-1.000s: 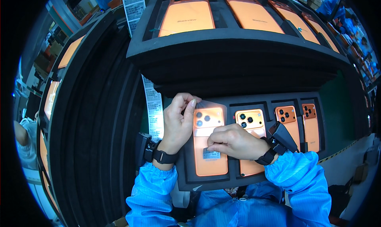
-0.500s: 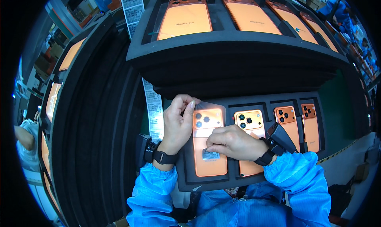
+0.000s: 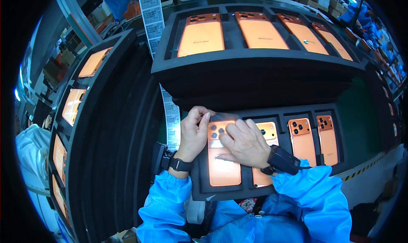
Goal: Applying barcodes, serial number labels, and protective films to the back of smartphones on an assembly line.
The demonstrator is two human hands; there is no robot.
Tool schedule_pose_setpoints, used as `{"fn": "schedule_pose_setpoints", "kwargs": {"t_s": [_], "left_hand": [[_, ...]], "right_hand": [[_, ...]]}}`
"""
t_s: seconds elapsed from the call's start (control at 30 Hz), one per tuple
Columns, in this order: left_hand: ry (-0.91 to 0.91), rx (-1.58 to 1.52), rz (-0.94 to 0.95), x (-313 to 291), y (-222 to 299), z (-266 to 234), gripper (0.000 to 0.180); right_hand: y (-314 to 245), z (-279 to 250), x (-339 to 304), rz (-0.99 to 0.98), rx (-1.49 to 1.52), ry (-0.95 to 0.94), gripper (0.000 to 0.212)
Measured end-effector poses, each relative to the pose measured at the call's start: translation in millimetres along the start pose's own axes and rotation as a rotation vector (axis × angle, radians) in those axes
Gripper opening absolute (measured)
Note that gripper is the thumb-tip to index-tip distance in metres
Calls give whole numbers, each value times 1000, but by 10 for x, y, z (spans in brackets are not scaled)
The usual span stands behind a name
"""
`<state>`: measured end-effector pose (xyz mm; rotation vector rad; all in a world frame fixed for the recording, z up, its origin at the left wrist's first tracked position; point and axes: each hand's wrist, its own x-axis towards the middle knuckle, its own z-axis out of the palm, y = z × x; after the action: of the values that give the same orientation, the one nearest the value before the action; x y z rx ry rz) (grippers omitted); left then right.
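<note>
An orange phone (image 3: 225, 173) lies back up in the leftmost slot of the near black foam tray (image 3: 272, 193). Clear film (image 3: 225, 116) reaches past its camera end. My left hand (image 3: 194, 130) pinches the film's upper left corner between thumb and fingers. Across the phone's right side is my right hand (image 3: 248, 145), its fingers bent over the film and its thumb apart from them. Whether those fingers grip the film's edge is unclear. Partly beneath this hand lies a second orange phone (image 3: 262, 178). A third phone (image 3: 302, 143) and a fourth-slot phone (image 3: 327, 140) sit farther right.
Beyond the near tray rises a stack of black foam trays (image 3: 255, 83), orange phones (image 3: 263, 32) in its top one. Another tall foam stack (image 3: 106, 137) with phones stands left. A strip of printed labels (image 3: 172, 120) hangs between them. At right runs a yellow-black striped edge (image 3: 361, 170).
My right hand has moved up the phone toward the camera end, its fingers spreading from a pinch. The silver label under them is no longer visible. My left hand keeps its pinch.
</note>
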<state>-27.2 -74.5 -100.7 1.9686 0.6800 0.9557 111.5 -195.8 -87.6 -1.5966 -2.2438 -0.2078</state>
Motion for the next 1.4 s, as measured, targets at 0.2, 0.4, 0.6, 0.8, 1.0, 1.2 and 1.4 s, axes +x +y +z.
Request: {"fn": "schedule_pose_setpoints", "kwargs": {"t_s": [0.2,0.4,0.6,0.8,1.0,1.2,1.4], "left_hand": [[-102,-439,-157,-120,159,-190,8],[-84,-631,-165,-594,272,-704,20],[295,360,-291,-597,-173,-654,63],[119,781,-227,-587,-117,-619,70],[59,482,-492,-530,-10,-744,49],[217,-258,-612,-1114,257,-870,14],[279,-608,-472,-1311,862,-791,14]], "right_hand": [[41,-108,-3,16,118,343,77],[-192,-136,-213,-184,567,-134,59],[-373,-311,-318,-140,828,-323,39],[-353,-272,-353,-137,671,-209,33],[-494,-209,-361,-175,652,-120,25],[-654,-169,-327,-72,728,142,23],[-1105,-155,-173,61,899,330,34]]}}
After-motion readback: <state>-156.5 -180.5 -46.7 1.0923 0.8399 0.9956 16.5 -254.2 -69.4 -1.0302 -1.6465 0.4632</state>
